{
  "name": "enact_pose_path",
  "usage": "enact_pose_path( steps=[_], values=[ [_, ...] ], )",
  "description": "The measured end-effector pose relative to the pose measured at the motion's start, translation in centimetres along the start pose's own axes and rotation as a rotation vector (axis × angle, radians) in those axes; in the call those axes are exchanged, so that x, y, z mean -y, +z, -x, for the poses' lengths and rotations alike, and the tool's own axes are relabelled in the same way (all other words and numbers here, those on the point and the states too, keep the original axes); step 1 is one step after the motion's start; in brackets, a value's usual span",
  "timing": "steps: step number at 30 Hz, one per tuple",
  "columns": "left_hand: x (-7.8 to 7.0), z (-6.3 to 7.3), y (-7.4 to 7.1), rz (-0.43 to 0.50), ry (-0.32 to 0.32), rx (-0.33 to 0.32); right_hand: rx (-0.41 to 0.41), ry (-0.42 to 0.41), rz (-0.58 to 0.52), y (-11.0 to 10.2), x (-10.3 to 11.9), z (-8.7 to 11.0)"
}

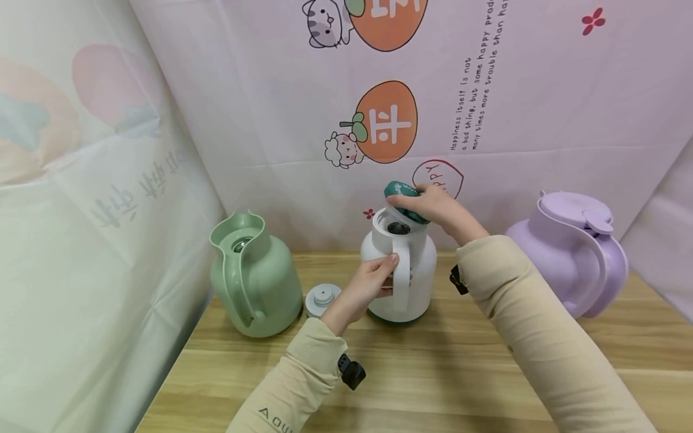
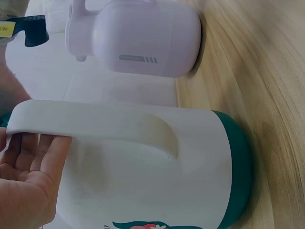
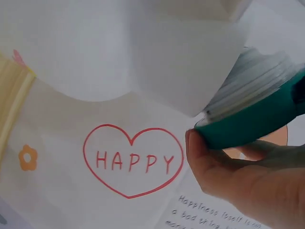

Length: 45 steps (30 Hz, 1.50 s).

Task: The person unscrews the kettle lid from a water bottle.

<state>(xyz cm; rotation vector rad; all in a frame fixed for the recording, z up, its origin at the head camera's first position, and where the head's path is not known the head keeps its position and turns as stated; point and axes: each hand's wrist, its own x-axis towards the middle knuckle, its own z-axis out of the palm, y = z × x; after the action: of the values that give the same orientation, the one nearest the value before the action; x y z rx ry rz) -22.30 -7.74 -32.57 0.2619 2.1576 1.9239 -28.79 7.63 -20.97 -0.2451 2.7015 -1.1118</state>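
Observation:
A white vacuum jug (image 1: 423,276) with a green base stands upright on the wooden table, its mouth uncovered. My left hand (image 1: 369,282) grips the jug's handle (image 2: 105,119) near the top, its fingers curled through the gap. Just over the jug's mouth, my right hand (image 1: 435,204) holds a green lid (image 1: 399,189) by its rim, tilted. In the right wrist view the white threaded underside (image 3: 255,88) of the lid faces the jug's spout, and a narrow gap or slight contact between them cannot be told apart.
To the left stands a green jug (image 1: 273,282) with its top uncovered. Beside it lies a pale grey round stopper (image 1: 320,297), partly behind my left wrist. A lilac jug (image 1: 563,252) with its lid on stands at the right. A printed cloth (image 1: 303,198) hangs behind the table.

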Motion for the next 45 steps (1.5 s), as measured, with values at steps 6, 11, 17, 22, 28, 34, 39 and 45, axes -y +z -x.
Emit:
enact_pose_path(
  steps=[6,11,17,22,28,34,39,45],
  values=[
    [0.1,0.0,0.1,-0.001,-0.002,-0.013,0.013,0.008,-0.196,-0.9,-1.7,0.3],
    [0.2,-0.2,0.1,0.001,-0.009,-0.017,0.064,0.046,-0.333,-1.5,-2.8,0.7],
    [0.4,-0.3,0.0,-0.008,-0.008,-0.02,0.101,0.019,-0.405,-1.7,-3.7,1.0],
    [0.4,-0.2,-0.1,-0.014,-0.004,-0.023,0.085,-0.041,-0.448,-1.7,-4.6,1.3],
    [0.3,-0.1,0.0,-0.008,-0.001,-0.023,0.076,-0.08,-0.506,-1.7,-6.5,1.8],
    [0.2,0.0,0.1,-0.004,0.006,-0.03,0.076,-0.096,-0.623,-1.3,-8.7,2.0],
    [0.2,0.0,0.1,-0.007,0.009,-0.029,0.082,-0.081,-0.7,-0.6,-10.4,1.9],
    [0.2,-0.1,0.2,0.0,0.006,-0.03,0.07,-0.092,-0.738,0.3,-11.3,1.8]
  ],
)
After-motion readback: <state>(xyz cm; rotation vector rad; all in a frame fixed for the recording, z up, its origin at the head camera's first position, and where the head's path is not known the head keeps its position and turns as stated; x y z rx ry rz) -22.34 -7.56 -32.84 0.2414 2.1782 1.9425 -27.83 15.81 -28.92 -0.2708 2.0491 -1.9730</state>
